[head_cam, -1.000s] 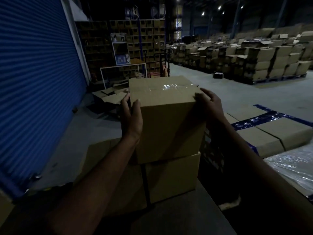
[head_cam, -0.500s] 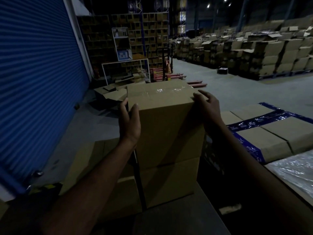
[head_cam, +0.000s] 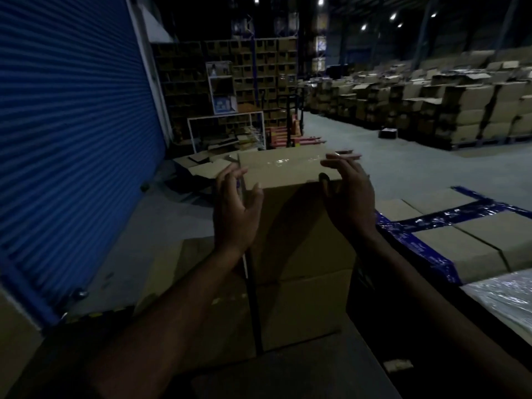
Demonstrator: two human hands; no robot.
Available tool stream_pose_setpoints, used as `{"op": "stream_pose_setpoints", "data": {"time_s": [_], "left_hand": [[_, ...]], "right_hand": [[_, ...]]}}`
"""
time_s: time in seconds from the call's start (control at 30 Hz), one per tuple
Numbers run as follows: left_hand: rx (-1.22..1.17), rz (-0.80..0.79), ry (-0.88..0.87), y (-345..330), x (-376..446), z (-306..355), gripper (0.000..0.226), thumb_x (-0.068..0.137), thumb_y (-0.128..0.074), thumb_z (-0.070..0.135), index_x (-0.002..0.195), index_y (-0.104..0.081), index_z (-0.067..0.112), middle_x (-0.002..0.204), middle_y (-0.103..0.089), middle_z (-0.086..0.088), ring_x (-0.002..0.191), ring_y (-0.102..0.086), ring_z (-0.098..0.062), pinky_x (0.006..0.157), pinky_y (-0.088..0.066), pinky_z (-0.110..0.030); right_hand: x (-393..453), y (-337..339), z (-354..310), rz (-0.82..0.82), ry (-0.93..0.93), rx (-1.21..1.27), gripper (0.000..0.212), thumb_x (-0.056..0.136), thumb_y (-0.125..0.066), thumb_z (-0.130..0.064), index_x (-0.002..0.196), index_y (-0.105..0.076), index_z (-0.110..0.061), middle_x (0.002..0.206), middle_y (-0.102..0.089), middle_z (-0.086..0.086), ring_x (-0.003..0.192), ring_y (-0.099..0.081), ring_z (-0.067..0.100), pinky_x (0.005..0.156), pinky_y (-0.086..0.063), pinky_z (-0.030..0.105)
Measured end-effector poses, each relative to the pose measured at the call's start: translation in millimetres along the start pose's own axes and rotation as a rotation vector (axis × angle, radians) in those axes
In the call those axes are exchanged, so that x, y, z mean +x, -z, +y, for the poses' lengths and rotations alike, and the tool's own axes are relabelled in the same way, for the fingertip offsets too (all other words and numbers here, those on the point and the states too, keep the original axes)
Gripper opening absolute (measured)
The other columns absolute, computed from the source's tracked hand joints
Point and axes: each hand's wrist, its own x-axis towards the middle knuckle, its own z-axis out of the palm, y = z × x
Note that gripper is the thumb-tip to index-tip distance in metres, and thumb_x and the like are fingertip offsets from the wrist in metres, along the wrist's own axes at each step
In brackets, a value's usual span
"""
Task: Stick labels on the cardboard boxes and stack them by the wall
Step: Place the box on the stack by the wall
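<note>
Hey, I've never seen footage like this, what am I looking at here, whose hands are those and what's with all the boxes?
This is one picture from a camera worn on a person's head, looking forward and down in a dim warehouse. There is no machine: the left hand and right hand are the person's own. Both are open, fingers relaxed, on either side of the top cardboard box, holding nothing. That box sits on a lower box. A blue shutter door is on the left, a box with blue tape on the right, and stacked boxes fill the background.
</note>
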Motion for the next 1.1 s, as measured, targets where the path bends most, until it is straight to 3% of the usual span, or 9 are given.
{"op": "stream_pose_setpoints", "data": {"time_s": [0.1,0.27,0.43,0.57,0.7,0.83,0.97,1.1], "left_hand": [[0.049,0.021,-0.055,36.6,-9.4,-0.1,0.045,0.096,-0.053,0.04,0.13,-0.056,0.01,0.137,-0.049,-0.007,0.132,-0.046,-0.015,0.104,-0.035,-0.011],[0.153,0.067,0.03,121.0,-45.9,-11.8,0.043,0.095,-0.059,0.038,0.134,-0.053,0.019,0.14,-0.045,0.003,0.132,-0.041,-0.005,0.099,-0.028,-0.001],[0.333,0.164,0.065,221.4,-91.4,-36.3,0.044,0.094,-0.059,0.04,0.13,-0.057,0.015,0.133,-0.05,-0.001,0.129,-0.046,-0.007,0.102,-0.03,-0.006],[0.455,0.238,0.102,308.5,-126.9,-55.4,0.04,0.094,-0.064,0.035,0.128,-0.057,0.014,0.13,-0.051,0.0,0.127,-0.048,-0.01,0.105,-0.037,-0.017],[0.517,0.321,0.154,392.6,-154.7,-67.0,0.043,0.094,-0.059,0.042,0.129,-0.054,0.017,0.131,-0.05,0.003,0.124,-0.05,-0.011,0.101,-0.036,-0.012],[0.586,0.39,0.208,475.1,-170.8,-86.5,0.045,0.092,-0.059,0.043,0.13,-0.055,0.019,0.131,-0.05,0.005,0.121,-0.05,-0.008,0.096,-0.04,-0.014],[0.587,0.42,0.286,551.1,-171.0,-115.4,0.055,0.088,-0.054,0.055,0.133,-0.053,0.023,0.135,-0.051,0.005,0.124,-0.048,-0.007,0.091,-0.037,-0.01],[0.56,0.428,0.302,618.8,-164.9,-150.9,0.046,0.092,-0.063,0.046,0.132,-0.054,0.025,0.131,-0.052,0.005,0.121,-0.048,-0.009,0.086,-0.037,-0.01]], "right_hand": [[-19.5,-12.8,-39.0,-0.069,0.066,0.068,0.035,0.089,-0.062,-0.015,0.124,-0.061,-0.017,0.137,-0.056,-0.001,0.127,-0.049,0.013,0.101,-0.043,0.028],[-61.6,-51.6,-121.6,-0.205,0.169,0.253,0.033,0.088,-0.057,-0.022,0.12,-0.063,-0.014,0.128,-0.058,-0.005,0.114,-0.051,0.005,0.092,-0.044,0.02],[-109.6,-111.3,-205.7,-0.379,0.224,0.401,0.028,0.092,-0.063,-0.023,0.12,-0.063,-0.02,0.127,-0.061,-0.004,0.119,-0.053,0.008,0.097,-0.044,0.025],[-147.5,-151.8,-278.2,-0.493,0.255,0.529,0.027,0.093,-0.064,-0.025,0.12,-0.063,-0.022,0.127,-0.062,-0.007,0.111,-0.058,0.009,0.093,-0.048,0.029],[-178.7,-188.3,-351.6,-0.569,0.299,0.596,0.029,0.093,-0.064,-0.024,0.122,-0.063,-0.019,0.126,-0.063,-0.006,0.117,-0.054,0.008,0.097,-0.045,0.028],[-202.0,-221.5,-427.1,-0.606,0.332,0.637,0.031,0.093,-0.063,-0.025,0.124,-0.061,-0.02,0.123,-0.061,-0.01,0.11,-0.048,-0.003,0.093,-0.037,0.017],[-210.8,-255.6,-497.9,-0.592,0.318,0.636,0.031,0.094,-0.062,-0.026,0.123,-0.062,-0.017,0.124,-0.064,-0.004,0.113,-0.055,0.009,0.092,-0.038,0.019],[-210.1,-293.7,-562.7,-0.566,0.301,0.6,0.032,0.094,-0.062,-0.03,0.124,-0.06,-0.02,0.123,-0.063,-0.004,0.104,-0.055,0.008,0.082,-0.036,0.018]]}}
